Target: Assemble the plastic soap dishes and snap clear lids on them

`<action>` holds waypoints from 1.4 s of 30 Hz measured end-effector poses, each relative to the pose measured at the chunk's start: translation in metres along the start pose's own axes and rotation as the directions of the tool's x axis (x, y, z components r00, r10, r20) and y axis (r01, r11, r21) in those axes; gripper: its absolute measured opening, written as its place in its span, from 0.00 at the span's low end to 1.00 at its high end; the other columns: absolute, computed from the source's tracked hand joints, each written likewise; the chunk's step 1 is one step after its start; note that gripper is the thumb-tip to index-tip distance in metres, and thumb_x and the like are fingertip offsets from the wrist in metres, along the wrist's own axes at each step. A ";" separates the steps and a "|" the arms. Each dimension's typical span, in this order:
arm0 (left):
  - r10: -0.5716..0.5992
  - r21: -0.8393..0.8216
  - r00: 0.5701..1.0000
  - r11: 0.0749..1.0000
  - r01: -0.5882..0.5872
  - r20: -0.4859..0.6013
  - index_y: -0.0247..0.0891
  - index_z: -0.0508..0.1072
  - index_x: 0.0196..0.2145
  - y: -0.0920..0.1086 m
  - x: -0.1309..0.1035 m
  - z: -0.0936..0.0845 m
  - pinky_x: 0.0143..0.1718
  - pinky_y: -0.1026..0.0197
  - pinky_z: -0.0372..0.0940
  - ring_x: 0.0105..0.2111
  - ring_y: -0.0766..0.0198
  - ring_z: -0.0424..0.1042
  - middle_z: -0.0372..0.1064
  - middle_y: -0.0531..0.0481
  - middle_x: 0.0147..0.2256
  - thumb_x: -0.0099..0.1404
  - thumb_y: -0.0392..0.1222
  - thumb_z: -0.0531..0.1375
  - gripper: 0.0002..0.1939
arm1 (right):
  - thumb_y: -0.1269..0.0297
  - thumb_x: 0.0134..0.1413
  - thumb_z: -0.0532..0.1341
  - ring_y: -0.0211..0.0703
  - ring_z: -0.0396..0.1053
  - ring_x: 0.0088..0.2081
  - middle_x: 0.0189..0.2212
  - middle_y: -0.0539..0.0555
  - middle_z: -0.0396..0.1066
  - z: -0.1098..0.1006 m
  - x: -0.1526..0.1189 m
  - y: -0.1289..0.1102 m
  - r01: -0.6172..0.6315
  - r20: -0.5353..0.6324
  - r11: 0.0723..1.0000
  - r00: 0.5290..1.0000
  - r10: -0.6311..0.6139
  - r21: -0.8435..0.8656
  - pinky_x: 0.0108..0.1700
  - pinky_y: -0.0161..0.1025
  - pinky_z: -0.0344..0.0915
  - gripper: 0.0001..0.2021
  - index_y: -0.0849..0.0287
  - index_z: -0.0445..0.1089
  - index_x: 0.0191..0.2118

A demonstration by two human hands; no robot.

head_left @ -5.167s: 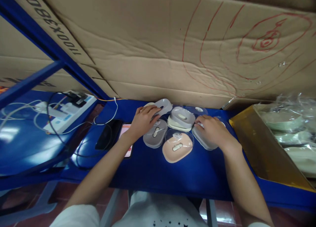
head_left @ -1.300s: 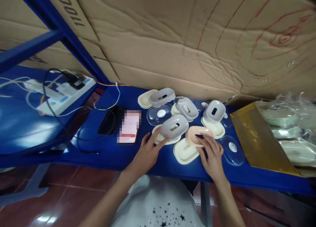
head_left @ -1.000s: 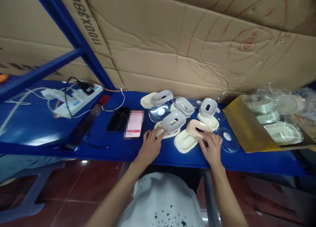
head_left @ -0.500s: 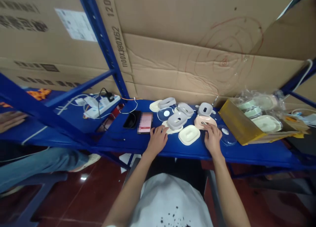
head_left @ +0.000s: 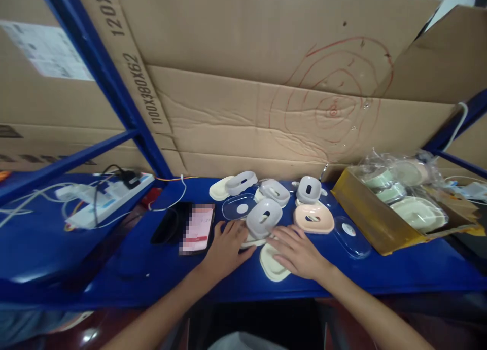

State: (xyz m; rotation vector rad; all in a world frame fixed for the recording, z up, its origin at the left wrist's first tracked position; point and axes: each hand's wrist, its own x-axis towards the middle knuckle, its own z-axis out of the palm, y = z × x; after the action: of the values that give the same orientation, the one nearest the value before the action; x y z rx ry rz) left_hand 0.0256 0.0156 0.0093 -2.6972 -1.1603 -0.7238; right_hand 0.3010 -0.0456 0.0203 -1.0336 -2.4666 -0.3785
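My left hand (head_left: 227,244) rests at the left edge of a cream tray (head_left: 251,242), its fingers apart. On that tray lies a grey oval soap dish (head_left: 264,218) with a slot in its middle. My right hand (head_left: 299,249) stretches its spread fingers over a second cream tray (head_left: 271,266), covering part of it. Its fingertips reach the lower right side of the grey dish; contact there is hard to tell. A peach soap dish (head_left: 323,221) sits just beyond my right hand, with a smaller grey dish (head_left: 309,189) behind it.
At the back are more grey dishes (head_left: 242,182) and a clear lid (head_left: 239,207). Another clear lid (head_left: 352,237) lies by a cardboard box (head_left: 365,218) of wrapped dishes on the right. A lit phone (head_left: 198,228) and a power strip (head_left: 110,200) are on the left.
My right hand has left the peach dish and moved left to the cream tray and grey dish. My left hand stays beside the grey dish. The view has shifted closer to the table.
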 end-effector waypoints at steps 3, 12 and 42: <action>0.118 -0.012 0.991 0.993 -0.117 0.069 0.39 0.76 0.52 -0.013 0.017 0.000 0.60 0.38 0.60 0.52 0.46 0.75 0.78 0.41 0.53 0.71 0.49 0.68 0.16 | 0.56 0.74 0.62 0.55 0.69 0.67 0.66 0.60 0.73 0.007 0.031 0.026 -0.026 0.043 1.000 0.999 0.026 -0.003 0.67 0.54 0.62 0.22 0.55 0.70 0.67; 0.257 -0.071 0.960 0.966 -0.251 0.111 0.39 0.76 0.42 -0.026 0.021 0.004 0.57 0.41 0.59 0.44 0.50 0.74 0.77 0.47 0.41 0.70 0.61 0.69 0.21 | 0.43 0.71 0.64 0.49 0.76 0.46 0.44 0.55 0.82 0.018 0.033 0.040 -0.205 0.027 0.949 0.978 0.205 0.239 0.57 0.51 0.62 0.20 0.55 0.75 0.53; 0.186 -0.258 0.974 0.955 -0.149 0.126 0.39 0.75 0.53 -0.032 0.025 -0.010 0.55 0.44 0.64 0.51 0.49 0.76 0.79 0.42 0.53 0.78 0.44 0.63 0.10 | 0.60 0.72 0.65 0.42 0.68 0.32 0.32 0.50 0.76 -0.022 0.030 0.013 -0.108 0.400 0.853 0.908 -0.124 0.510 0.40 0.45 0.62 0.07 0.57 0.75 0.42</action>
State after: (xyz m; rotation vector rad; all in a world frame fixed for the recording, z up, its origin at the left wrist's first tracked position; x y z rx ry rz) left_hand 0.0145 0.0516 0.0271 -3.0587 -0.9043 -0.6925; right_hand 0.2976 -0.0275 0.0557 -0.9284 -2.7021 0.5632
